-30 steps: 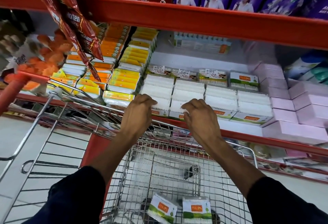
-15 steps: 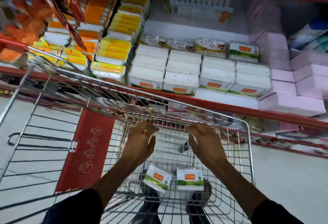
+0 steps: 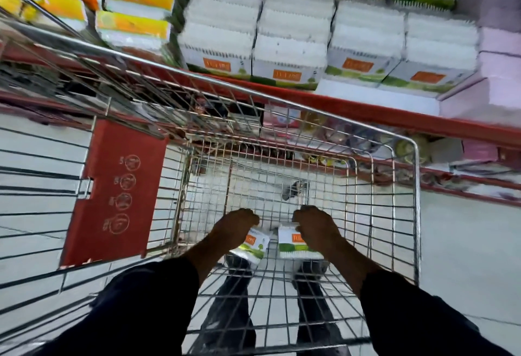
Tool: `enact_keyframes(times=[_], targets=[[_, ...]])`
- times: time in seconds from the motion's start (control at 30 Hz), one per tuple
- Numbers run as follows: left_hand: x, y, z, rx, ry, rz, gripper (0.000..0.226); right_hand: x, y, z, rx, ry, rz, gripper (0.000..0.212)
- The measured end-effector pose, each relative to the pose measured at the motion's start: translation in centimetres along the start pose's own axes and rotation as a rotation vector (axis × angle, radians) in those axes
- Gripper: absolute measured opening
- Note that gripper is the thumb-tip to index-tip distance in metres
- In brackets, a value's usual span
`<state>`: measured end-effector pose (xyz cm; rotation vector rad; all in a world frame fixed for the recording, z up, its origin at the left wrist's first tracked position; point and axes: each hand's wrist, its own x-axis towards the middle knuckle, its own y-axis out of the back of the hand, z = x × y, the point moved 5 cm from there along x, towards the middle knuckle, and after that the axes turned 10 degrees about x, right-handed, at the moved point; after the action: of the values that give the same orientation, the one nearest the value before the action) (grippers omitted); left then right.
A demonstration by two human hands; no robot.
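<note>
The shelf (image 3: 366,114) runs across the top, its red front edge just beyond the far rim of the wire cart (image 3: 282,104). Rows of white stocked packs (image 3: 290,54) sit right at that edge. A red flap (image 3: 118,192) lines the cart's left side. The basket is deep, with open wire floor ahead of the hands and to their right. Both forearms reach steeply down, knuckles up and fingers curled under. The left hand (image 3: 234,228) overlaps the left pack (image 3: 252,247), and the right hand (image 3: 317,228) overlaps the right pack (image 3: 296,247). Both packs are low in the basket. I cannot tell whether either hand actually grips its pack.
</note>
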<state>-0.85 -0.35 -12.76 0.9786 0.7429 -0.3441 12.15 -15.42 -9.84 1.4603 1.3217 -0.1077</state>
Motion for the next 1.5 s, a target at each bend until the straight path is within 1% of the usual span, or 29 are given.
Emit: enact_keyframes(times=[0.1, 0.2, 0.27, 0.33, 0.4, 0.43, 0.47, 0.5, 0.57, 0.7, 0.8, 0.9, 1.07, 1.13, 1.3, 1.5], targets=[[-0.3, 0.6, 0.1, -0.005, -0.019, 0.032, 0.038, -0.6, 0.6, 0.0, 0.031, 0.005, 0.033, 0.022], [-1.4, 2.3, 0.5, -0.016, -0.036, 0.094, 0.035, -1.6, 1.5, -0.2, 0.093, -0.01, 0.058, 0.022], [-2.7, 4.0, 1.2, 0.024, -0.045, 0.147, 0.035, -2.5, 2.8, -0.7, 0.119, -0.008, 0.107, 0.022], [-3.8, 6.1, 1.7, 0.06, -0.052, 0.217, 0.041, -3.4, 4.5, -1.4, 0.142, 0.014, 0.186, 0.021], [-5.1, 8.7, 2.2, 0.099, -0.044, 0.297, 0.051, -4.2, 6.7, -2.4, 0.091, 0.043, 0.264, 0.024], [-5.9, 10.2, 2.6, 0.118, -0.033, 0.349, 0.054, -4.6, 7.9, -2.7, 0.054, 0.063, 0.313, 0.026], [-7.0, 12.1, 3.3, 0.142, -0.029, 0.425, 0.055, -5.4, 9.6, -3.1, 0.09, 0.076, 0.362, 0.027], [-8.1, 13.8, 4.0, 0.165, -0.031, 0.498, 0.055, -5.8, 10.9, -3.1, 0.13, 0.085, 0.417, 0.027], [-10.4, 17.0, 5.2, 0.195, -0.032, 0.634, 0.052, -7.4, 14.1, -4.5, 0.082, 0.132, 0.526, 0.033], [-14.5, 22.2, 7.7, 0.2, -0.021, 0.802, 0.043, -11.5, 19.8, -6.5, 0.045, 0.192, 0.732, 0.037], [-17.4, 26.0, 11.0, 0.215, -0.063, 0.927, 0.04, -14.8, 23.9, -6.6, 0.078, 0.238, 0.856, 0.036], [-18.6, 28.7, 13.8, 0.196, -0.125, 0.982, 0.041, -17.7, 27.0, -6.1, 0.101, 0.273, 0.952, 0.026], [-17.9, 32.5, 18.5, 0.178, -0.19, 1.075, 0.035, -20.8, 30.7, -3.4, 0.135, 0.231, 1.095, 0.022], [-16.8, 33.6, 20.3, 0.166, -0.212, 1.096, 0.034, -21.0, 31.8, -2.3, 0.145, 0.222, 1.115, 0.022], [-13.3, 34.8, 22.2, 0.134, -0.208, 1.098, 0.035, -19.6, 33.1, -0.1, 0.172, 0.181, 1.128, 0.025], [-9.8, 34.2, 22.8, 0.138, -0.2, 1.042, 0.037, -16.3, 32.7, 1.3, 0.126, 0.124, 1.041, 0.03]])
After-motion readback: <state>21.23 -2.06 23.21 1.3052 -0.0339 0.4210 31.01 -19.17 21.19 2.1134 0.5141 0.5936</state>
